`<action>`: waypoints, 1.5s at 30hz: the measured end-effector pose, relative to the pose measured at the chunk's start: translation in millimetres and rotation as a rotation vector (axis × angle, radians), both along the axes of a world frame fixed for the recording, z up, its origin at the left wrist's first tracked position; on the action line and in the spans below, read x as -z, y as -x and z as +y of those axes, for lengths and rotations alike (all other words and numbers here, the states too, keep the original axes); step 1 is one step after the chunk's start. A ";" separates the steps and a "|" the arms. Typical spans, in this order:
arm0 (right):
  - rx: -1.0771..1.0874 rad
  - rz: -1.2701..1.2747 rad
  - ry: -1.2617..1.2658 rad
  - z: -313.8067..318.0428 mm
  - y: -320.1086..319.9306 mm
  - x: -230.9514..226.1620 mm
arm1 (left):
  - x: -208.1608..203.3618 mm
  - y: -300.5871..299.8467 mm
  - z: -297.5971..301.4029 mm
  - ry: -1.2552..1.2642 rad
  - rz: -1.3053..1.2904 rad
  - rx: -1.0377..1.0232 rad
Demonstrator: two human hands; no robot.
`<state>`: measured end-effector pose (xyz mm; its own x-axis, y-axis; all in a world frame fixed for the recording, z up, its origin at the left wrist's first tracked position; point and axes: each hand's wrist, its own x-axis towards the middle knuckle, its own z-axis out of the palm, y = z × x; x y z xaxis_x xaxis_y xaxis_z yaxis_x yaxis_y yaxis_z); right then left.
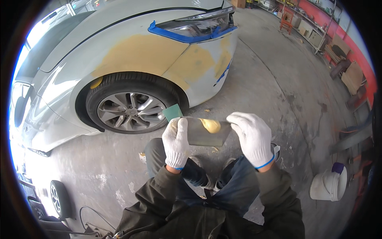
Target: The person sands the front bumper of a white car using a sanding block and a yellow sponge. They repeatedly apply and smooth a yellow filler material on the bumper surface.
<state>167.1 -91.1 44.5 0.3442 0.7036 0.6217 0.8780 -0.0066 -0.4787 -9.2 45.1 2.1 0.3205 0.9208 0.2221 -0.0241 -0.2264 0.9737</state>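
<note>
- A small emblem sits at the hub of the silver multi-spoke alloy wheel with a black tyre point(131, 112), too small to make out.
- The flat, dark grey, four-sided plate point(201, 139) is between the two hands, above the person's knees and just beside the wheel on its right.
- On the upper right part of the plate lies a smooth, pale yellow dollop of paste point(211, 126), nearer the right hand than the left.
- The left hand, in a white knitted glove with blue cuff edging point(175, 145), is closed on the plate's left edge, thumb lying over the near face.
- A thin, flat green sheet point(172, 112) juts up from behind the left hand's fingertips, in front of the tyre; how it is held there is hidden.
- The right hand, in a matching white glove point(253, 135), is partly closed, fingers curved and fingertips at the plate's upper right corner; whether they pinch it or only touch it, I cannot tell.
- Beyond the hands stands a white car point(95, 38) with a matte yellow-tan patch point(131, 53) on its fender and blue tape point(171, 36) edging the headlight point(195, 28).
</note>
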 end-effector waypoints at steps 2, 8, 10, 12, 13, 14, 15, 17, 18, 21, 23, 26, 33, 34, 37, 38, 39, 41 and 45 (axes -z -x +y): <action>0.016 -0.159 -0.123 4.2 15.7 0.3 | 0.6 -4.6 -2.1 0.036 -0.042 -0.010; -0.128 -0.225 -0.064 -4.9 61.4 27.3 | 6.8 -10.6 1.4 0.122 -0.161 -0.081; -0.090 -0.181 -0.131 -2.4 49.9 25.1 | 6.0 -9.8 -1.1 0.081 -0.104 -0.091; 0.011 -0.219 -0.169 4.5 42.4 13.6 | 2.7 -11.8 -6.9 -0.003 -0.062 -0.080; -0.009 -0.219 -0.173 5.6 45.6 16.0 | 0.2 -12.4 -9.7 -0.046 -0.042 -0.073; -0.028 -0.218 -0.178 6.9 50.7 21.5 | -2.9 -12.4 -12.7 -0.027 -0.087 -0.052; -0.054 -0.216 -0.189 7.9 56.1 25.1 | -6.5 -11.0 -11.9 -0.010 -0.091 -0.058; -0.174 -0.211 -0.128 1.9 60.7 29.3 | -13.8 -8.7 -8.4 0.023 -0.099 -0.070; -0.185 -0.198 -0.111 -0.1 55.9 30.2 | -14.6 -7.8 -8.9 0.059 -0.071 -0.075; -0.044 -0.195 -0.200 7.9 43.5 14.7 | -7.0 -4.0 -10.5 -0.116 0.049 -0.070; -0.097 -0.113 -0.159 13.5 47.9 24.3 | -7.2 -6.6 -15.2 -0.059 -0.013 -0.074; -0.153 -0.175 -0.108 0.6 58.7 32.8 | -11.3 -12.0 -11.0 -0.039 -0.063 -0.078; -0.238 0.399 -0.251 -1.6 22.5 -9.7 | -4.4 -1.6 -7.3 -0.095 0.029 0.211; -0.340 0.712 -0.190 -4.6 18.0 -16.2 | -2.1 1.7 -7.2 -0.097 0.118 0.231; -0.495 1.164 0.046 -11.5 -0.9 -14.1 | -6.1 -2.8 -9.3 -0.039 -0.009 0.185; -0.459 1.015 0.080 -12.6 -7.0 -6.0 | -5.8 -3.5 -8.7 -0.021 -0.027 0.163; -0.430 0.870 0.114 -11.9 -9.9 2.1 | -4.5 -1.9 -6.6 -0.006 -0.035 0.129; -0.284 0.443 0.093 -9.6 -9.0 9.1 | -0.9 0.3 -1.2 0.024 -0.055 0.061; -0.002 -0.181 -0.191 9.7 25.1 9.6 | 1.8 -3.4 -3.4 0.034 -0.081 -0.006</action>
<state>142.0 -81.5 34.9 0.2145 0.5682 0.7944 0.9493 0.0702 -0.3064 -5.8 41.6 0.3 0.2971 0.9301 0.2160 -0.1022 -0.1940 0.9757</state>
